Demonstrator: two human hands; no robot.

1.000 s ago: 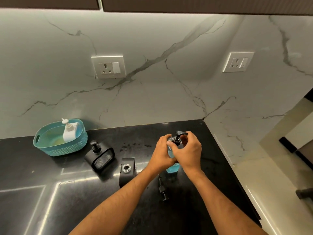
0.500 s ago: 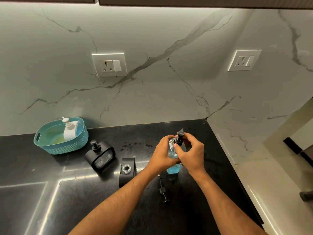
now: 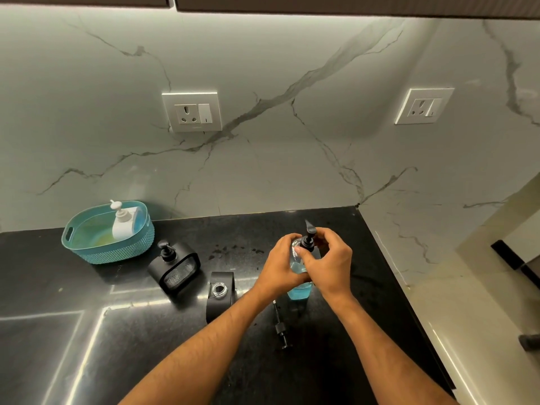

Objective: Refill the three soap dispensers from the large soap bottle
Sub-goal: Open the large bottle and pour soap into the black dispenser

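Note:
A clear soap bottle (image 3: pixel 298 292) with blue liquid stands on the black counter (image 3: pixel 87 331). My left hand (image 3: pixel 282 266) grips its body. My right hand (image 3: pixel 331 263) pinches the collar of its black pump (image 3: pixel 308 238), whose spout points away from me. To the left, a black dispenser (image 3: pixel 219 293) stands with its neck open, and its removed pump (image 3: pixel 280 325) lies on the counter beside it. Another black dispenser (image 3: pixel 175 266) has its pump on. A white dispenser (image 3: pixel 122 220) sits in a teal basket (image 3: pixel 96 249).
The counter ends at a marble wall behind and to the right, with two sockets (image 3: pixel 191 111) (image 3: pixel 423 106) on it. Small dark spots (image 3: pixel 233 248) mark the counter left of the bottle. The counter's right edge drops to a light floor (image 3: pixel 467 331).
The bottle's pump spout has turned from pointing right to pointing away from me, as my right hand twists it. My left hand keeps its hold on the bottle.

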